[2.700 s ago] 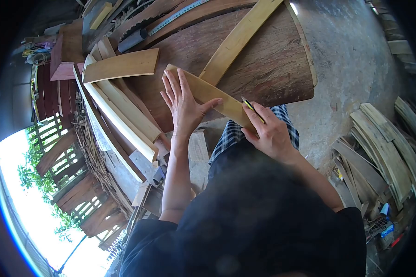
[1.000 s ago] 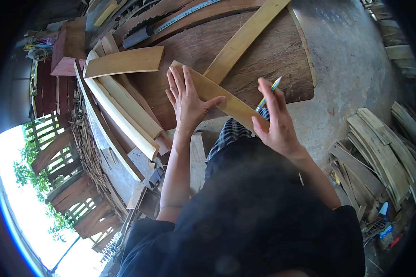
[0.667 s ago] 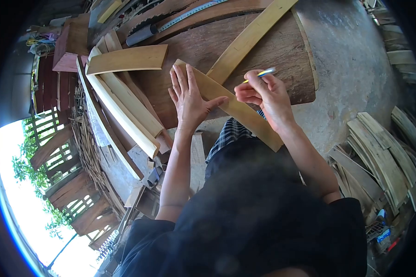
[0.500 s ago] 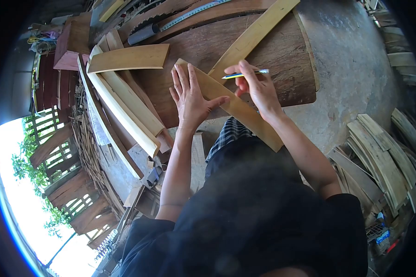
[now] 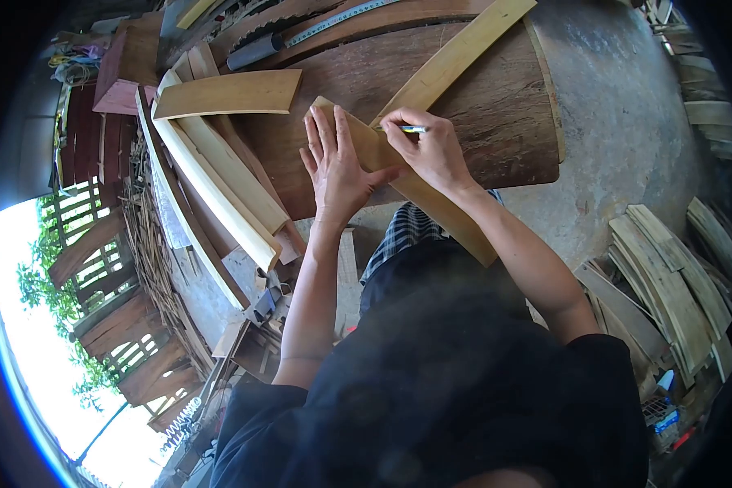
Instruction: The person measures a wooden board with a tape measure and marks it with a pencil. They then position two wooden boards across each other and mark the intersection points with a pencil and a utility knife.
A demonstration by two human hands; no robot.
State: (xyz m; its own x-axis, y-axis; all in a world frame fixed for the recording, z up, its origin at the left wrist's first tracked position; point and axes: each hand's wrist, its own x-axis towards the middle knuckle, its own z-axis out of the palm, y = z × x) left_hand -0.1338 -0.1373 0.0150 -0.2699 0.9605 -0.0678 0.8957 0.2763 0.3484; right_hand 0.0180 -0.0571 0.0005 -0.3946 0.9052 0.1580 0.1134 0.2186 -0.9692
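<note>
My left hand point(image 5: 335, 163) lies with fingers spread on a wooden board point(image 5: 439, 207), which slants across the workbench point(image 5: 496, 114) toward my lap. In my right hand point(image 5: 429, 150) is a pencil point(image 5: 413, 128), gripped between thumb and fingers. Its tip points left, by the spot where a second plank point(image 5: 455, 61) meets the board's edge; whether it touches the wood is hidden by my fingers. That second plank runs from there up to the top right.
A short wooden piece point(image 5: 228, 93) rests atop long pale boards point(image 5: 220, 175) on the left. At the back lie a handsaw point(image 5: 256, 50) and a measuring tape point(image 5: 342, 23). Cut planks point(image 5: 667, 285) are stacked on the floor at right.
My right hand has moved left and slightly down, bringing the pencil to the junction of the two planks. My left hand stays spread on the board.
</note>
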